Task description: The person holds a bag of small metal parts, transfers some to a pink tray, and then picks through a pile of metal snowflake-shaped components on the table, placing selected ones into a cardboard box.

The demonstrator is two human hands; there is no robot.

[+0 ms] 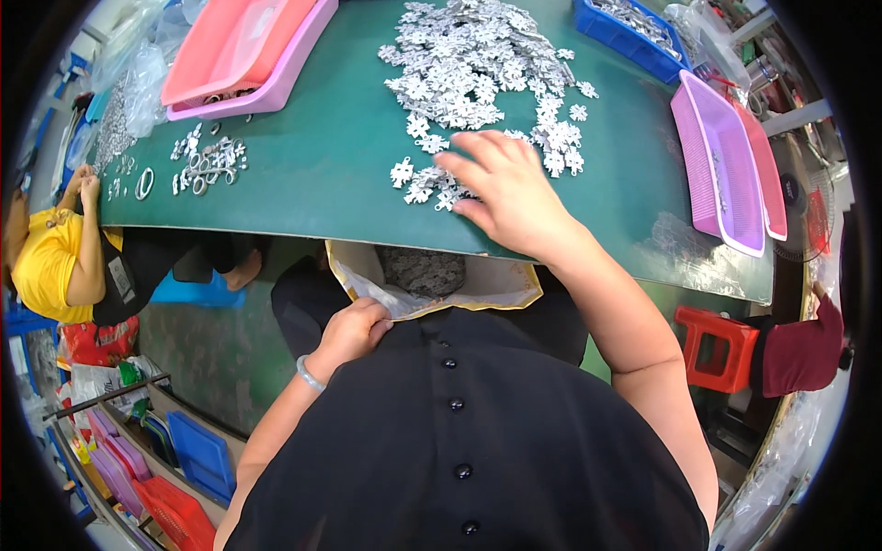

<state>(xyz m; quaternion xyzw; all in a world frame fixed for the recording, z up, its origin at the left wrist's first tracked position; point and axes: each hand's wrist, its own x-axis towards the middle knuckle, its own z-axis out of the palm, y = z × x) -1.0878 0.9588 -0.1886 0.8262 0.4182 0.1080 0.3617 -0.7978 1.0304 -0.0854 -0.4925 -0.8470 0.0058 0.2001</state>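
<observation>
On the green table [317, 174] lies a large pile of small silver-grey, flower-like metal pieces [473, 60]. My right hand [514, 188] reaches over the table's near side, palm down with fingers stretched out, above a small cluster of these pieces [424, 185]. Its fingertips touch or hover just over them; I cannot tell which. In my lap, below the table edge, a white sack with a yellow rim [496, 301] gapes open, and many dark grey pieces [423, 271] show inside. My left hand [354, 331] pinches the sack's near rim at its left.
Nested pink and coral trays [266, 92] stand at the far left, beside loose metal rings and parts [211, 163]. A blue bin [634, 37] of parts and a purple basket [721, 174] line the right side. A person in yellow [55, 262] sits left; a red stool [717, 349] stands right.
</observation>
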